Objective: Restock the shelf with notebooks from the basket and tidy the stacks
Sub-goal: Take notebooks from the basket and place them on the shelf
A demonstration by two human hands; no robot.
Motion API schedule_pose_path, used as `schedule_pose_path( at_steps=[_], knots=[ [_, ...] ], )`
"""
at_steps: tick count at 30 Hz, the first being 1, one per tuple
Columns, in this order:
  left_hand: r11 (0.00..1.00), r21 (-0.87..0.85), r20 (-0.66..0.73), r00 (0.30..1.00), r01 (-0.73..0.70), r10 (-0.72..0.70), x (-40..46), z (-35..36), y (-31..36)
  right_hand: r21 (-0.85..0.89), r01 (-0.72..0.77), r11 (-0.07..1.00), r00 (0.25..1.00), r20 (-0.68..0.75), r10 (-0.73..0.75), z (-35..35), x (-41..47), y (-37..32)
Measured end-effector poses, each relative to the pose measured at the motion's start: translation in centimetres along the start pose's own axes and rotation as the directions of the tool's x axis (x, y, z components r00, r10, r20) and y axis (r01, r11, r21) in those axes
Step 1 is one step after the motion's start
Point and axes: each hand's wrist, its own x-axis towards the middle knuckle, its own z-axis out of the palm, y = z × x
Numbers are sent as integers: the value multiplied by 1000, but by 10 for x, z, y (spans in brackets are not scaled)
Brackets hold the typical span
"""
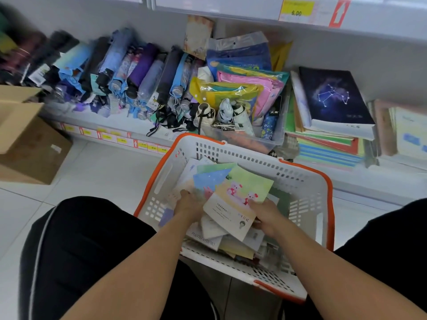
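With both hands in the white, orange-rimmed plastic basket (300, 179), the left hand (188, 205) and right hand (265, 213) curl their fingers round a fanned bundle of pastel paper notebooks (233, 195), which I judge should be squared edge-to-edge before lifting toward the shelf's stack of notebooks topped by a dark constellation cover (332, 100).

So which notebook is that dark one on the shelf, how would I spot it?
Look at the bottom shelf, right of the clear bin of coloured pouches. There, on top of a stack of notebooks, lies the dark notebook: its navy cover shows a star constellation, unlike its pastel neighbours.
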Motion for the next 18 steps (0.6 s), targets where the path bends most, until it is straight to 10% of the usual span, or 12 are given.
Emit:
schedule_pose_path(
  at_steps=[6,14,18],
  knots=[
    [992,-54,19,993,-114,115,-14,1,11,-50,-41,998,999,-6,41,-1,-7,7],
    [849,-478,227,965,225,-129,-36,-5,23,-299,85,950,995,-15,-94,-1,-24,-22],
    [910,-371,218,970,185,-108,-41,-6,23,-303,139,943,985,-54,-162,-6,-38,-35]
  ],
)
